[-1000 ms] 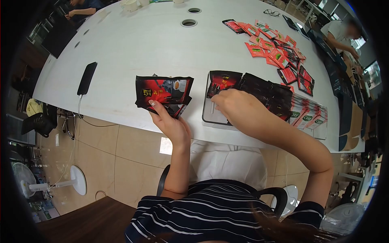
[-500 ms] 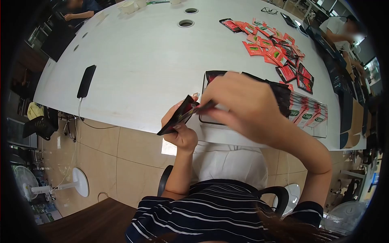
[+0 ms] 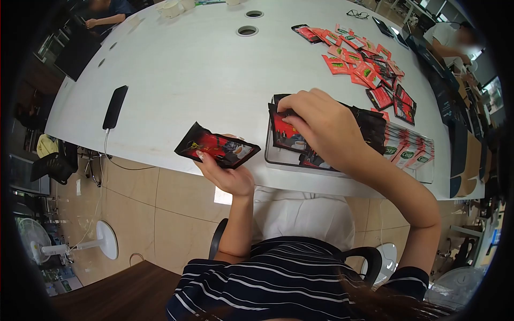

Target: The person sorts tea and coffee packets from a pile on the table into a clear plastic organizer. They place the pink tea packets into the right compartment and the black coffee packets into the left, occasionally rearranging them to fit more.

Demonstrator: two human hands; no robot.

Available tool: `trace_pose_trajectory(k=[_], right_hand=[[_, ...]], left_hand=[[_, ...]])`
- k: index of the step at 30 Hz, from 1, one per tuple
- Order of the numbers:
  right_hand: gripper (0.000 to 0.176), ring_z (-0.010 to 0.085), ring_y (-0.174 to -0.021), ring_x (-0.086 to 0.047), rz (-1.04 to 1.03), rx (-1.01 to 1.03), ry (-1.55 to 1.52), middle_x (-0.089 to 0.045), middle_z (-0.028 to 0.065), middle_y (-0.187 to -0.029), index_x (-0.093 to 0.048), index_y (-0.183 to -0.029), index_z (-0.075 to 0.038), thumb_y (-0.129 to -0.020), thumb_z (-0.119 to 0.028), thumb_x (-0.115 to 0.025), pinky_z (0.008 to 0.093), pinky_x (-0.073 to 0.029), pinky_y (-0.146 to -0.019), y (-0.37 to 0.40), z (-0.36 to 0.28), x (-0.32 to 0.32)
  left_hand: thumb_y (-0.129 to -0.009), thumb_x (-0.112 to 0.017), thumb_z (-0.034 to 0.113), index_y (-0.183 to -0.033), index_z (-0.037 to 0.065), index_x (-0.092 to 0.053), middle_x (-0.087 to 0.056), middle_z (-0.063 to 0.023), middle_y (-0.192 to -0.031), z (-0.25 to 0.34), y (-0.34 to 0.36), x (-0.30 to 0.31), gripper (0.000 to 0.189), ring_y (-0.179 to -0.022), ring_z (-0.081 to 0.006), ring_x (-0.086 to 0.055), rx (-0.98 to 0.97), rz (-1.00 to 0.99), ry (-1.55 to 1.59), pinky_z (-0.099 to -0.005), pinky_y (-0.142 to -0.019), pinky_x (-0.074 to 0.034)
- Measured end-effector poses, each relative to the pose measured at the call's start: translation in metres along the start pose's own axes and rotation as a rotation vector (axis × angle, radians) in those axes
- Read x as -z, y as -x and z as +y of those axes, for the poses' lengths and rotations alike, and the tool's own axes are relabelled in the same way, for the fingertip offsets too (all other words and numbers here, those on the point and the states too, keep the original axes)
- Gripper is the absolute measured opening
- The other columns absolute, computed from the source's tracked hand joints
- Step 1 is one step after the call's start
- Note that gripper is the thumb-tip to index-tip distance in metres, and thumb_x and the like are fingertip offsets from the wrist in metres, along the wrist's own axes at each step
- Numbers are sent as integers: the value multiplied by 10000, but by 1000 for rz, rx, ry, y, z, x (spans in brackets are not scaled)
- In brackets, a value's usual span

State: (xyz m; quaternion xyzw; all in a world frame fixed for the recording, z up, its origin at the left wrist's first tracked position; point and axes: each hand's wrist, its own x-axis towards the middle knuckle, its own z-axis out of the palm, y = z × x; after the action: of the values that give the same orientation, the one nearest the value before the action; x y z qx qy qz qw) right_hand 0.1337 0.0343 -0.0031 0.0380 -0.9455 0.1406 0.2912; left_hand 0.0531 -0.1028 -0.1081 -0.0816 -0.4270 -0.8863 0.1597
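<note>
My left hand [image 3: 234, 181] holds a black-and-red sachet [image 3: 222, 148] printed with a cup, above the table's front edge. The printed face is turned up, with the thumb across its lower edge. To the right, my right hand [image 3: 327, 127] pinches the top of another black-and-red sachet [image 3: 285, 131] at the left end of a clear plastic box [image 3: 278, 163]. Black sachets [image 3: 369, 124] stand in the box behind that hand, partly hidden by it. Pink-and-white sachets [image 3: 405, 153] with a green label fill the right end in rows.
Loose red and black sachets [image 3: 367, 74] lie heaped at the back right. A phone [image 3: 114, 107] on a white cable lies at the left, eyeglasses [image 3: 357, 14] at the back. Dark cardboard boxes [image 3: 460, 150] line the right edge. Two other people sit at the far corners.
My right hand has moved right, from the sachet in my left hand to the box, where it grips a sachet. The left hand's sachet has turned from nearly edge-on to face up.
</note>
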Motion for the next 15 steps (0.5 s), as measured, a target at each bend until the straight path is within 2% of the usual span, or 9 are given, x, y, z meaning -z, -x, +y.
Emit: trace_pose_trajectory(k=[4, 7, 10, 13, 15], right_hand=[[195, 200, -745, -515, 78, 104, 184, -546, 29, -764, -557, -875, -73, -692, -24, -606, 305, -431, -633, -5, 9, -3], [220, 206, -761, -536, 64, 40, 212, -579, 16, -773, -575, -882, -75, -696, -74, -692, 319, -434, -671, -7, 14, -2], [307, 201, -818, -503, -65, 92, 175, -543, 35, -880, -533, -965, -93, -683, -46, -645, 314, -396, -727, -4, 13, 1], [448, 211, -907, -497, -154, 10, 247, -525, 57, -981, -520, -1070, -93, -659, -76, -698, 323, -385, -782, -1, 3, 3], [598, 217, -950, -494, -137, 62, 392, -516, 77, -1018, -491, -1168, -82, -624, -110, -737, 341, -380, -822, 0, 0, 1]], left_hand=[[-991, -293, 309, -1137, -27, -388, -562, -173, -887, 2, 1, -1, 379, -757, -194, -557, -9, -38, 32, -302, -684, -482], [-991, -296, 309, -1151, -29, -386, -565, -174, -891, 0, 0, 0, 384, -763, -196, -563, -14, -38, 22, -302, -689, -485], [-992, -294, 305, -1163, -33, -383, -567, -176, -897, -1, 0, 1, 388, -770, -200, -569, -11, -24, 8, -306, -696, -488], [-993, -291, 301, -1166, -37, -383, -568, -177, -900, -4, 0, 2, 390, -776, -205, -574, -17, 4, -20, -311, -703, -491], [-993, -290, 300, -1165, -39, -384, -569, -179, -902, -3, 0, 2, 392, -779, -210, -578, -3, 5, -23, -315, -707, -493]])
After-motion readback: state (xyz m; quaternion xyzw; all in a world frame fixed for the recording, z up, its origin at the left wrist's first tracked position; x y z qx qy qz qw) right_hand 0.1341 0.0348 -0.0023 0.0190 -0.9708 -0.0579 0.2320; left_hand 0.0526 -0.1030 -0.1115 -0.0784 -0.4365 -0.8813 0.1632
